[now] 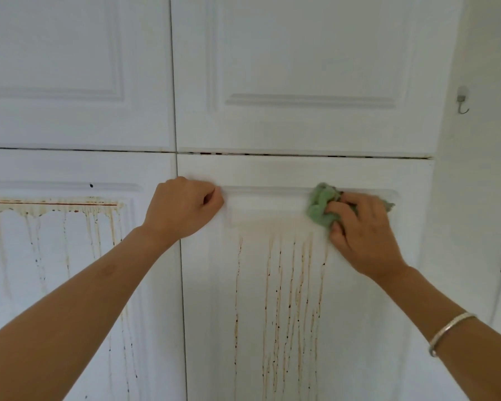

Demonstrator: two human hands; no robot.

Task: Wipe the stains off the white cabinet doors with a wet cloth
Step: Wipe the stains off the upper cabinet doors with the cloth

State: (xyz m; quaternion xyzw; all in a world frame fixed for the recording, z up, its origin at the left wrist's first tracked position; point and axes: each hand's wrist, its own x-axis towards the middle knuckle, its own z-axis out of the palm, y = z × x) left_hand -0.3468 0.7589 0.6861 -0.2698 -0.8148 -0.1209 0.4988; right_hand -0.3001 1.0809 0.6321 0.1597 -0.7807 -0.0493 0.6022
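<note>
Against door [211,290], right hand [365,235] grips cloth [319,208].

From the cloth [320,208] under my right hand [362,235], the door face lies open toward 9 o'clock until my left hand [182,209], fisted against the lower right door [272,175]. Toward 6 o'clock the streaked panel is free, though my right forearm [446,322] crosses at 5. At 12 the raised moulding [266,190] ridges the path. At 3 the side wall [475,198] closes in, with its hook [462,101] high at 1 o'clock.
</note>
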